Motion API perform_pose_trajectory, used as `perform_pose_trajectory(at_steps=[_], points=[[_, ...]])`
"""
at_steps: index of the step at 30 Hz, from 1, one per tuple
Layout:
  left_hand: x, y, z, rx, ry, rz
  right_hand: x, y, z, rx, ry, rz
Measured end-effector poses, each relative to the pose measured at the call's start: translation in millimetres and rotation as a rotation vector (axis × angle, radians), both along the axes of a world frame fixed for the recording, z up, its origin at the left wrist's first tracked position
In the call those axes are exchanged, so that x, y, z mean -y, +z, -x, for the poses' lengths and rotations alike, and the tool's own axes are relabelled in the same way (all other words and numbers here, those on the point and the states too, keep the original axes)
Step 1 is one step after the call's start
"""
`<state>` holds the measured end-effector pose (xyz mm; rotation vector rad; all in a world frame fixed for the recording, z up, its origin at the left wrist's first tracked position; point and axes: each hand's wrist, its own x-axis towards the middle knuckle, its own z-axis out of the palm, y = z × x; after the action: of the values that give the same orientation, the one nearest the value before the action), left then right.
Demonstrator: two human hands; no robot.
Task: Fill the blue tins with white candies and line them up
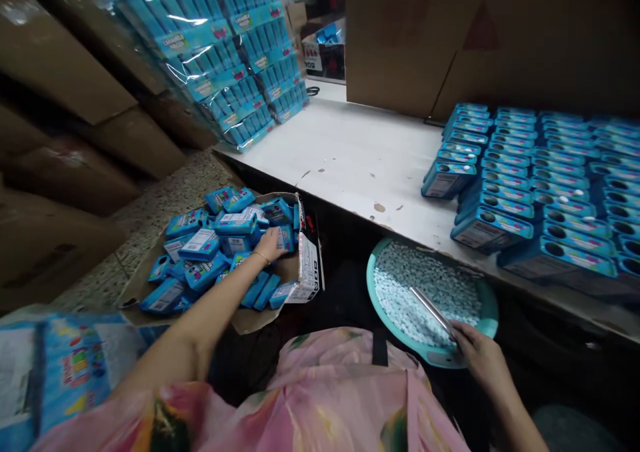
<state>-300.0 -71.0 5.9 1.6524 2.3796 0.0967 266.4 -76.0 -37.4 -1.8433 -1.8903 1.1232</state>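
Observation:
My left hand (269, 245) reaches into an open cardboard carton (309, 265) heaped with small blue candy boxes (200, 244). Its fingers are bent against one blue candy box (285, 238) by the carton's right wall, and their tips are partly hidden. At the lower right, my right hand (473, 349) is closed around the near end of a slim shiny metal tube (431, 309). The tube slants over a round turquoise basin (374, 292), which holds many small pale blue-white candies (420, 279).
On the white table (345, 152) stand rows of upright blue boxes (505, 215) with dark round openings on top. Plastic-wrapped display packs (235, 59) rise at the back left. A large cardboard panel (450, 39) stands behind. Brown cartons (60, 59) are piled on the left.

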Motion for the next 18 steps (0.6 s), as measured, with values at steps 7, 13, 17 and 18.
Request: perform_pose_trajectory(at_steps=[7,13,17,18], points=[[-13.2,-4.5,-5.4,-0.152,0.289,-0.036,12.6,2.1,2.5,0.003,-0.025,0.024],[17.5,-0.3,-1.4,0.066,0.098,-0.112,11.2,-9.9,2.8,0.08,0.069,0.045],[25.6,20.8,-6.6,0.098,0.149,-0.202,-3.8,-2.5,3.8,0.266,0.175,-0.042],[25.6,32.2,-9.8,0.107,0.175,-0.253,-8.0,3.3,1.1,0.359,0.185,-0.064]])
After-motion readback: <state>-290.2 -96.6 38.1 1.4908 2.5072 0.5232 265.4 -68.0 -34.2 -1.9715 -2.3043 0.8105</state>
